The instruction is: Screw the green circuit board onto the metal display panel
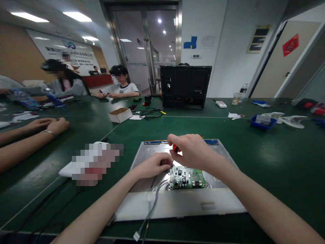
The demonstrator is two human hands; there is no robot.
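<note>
A flat metal panel (pixel 218 179) with a white lower strip lies on the green table. On it sits a green circuit board (pixel 188 178) with chips and connectors. My right hand (pixel 190 149) is closed around a red and black screwdriver handle (pixel 175 147), above the board's upper left corner. My left hand (pixel 158 164) rests on the panel at that same corner, its fingers pinched together; what they hold, if anything, is hidden. Grey cables (pixel 155 203) run from the board's left side over the panel's near edge to a white connector (pixel 136 236).
A black monitor housing (pixel 186 86) stands at the back. Around it are an open white box (pixel 120 115), black cables (pixel 152 113) and a blue tray (pixel 263 122). Another person's hands (pixel 54 125) rest at the left, and a blurred-out item (pixel 95 162) lies nearer.
</note>
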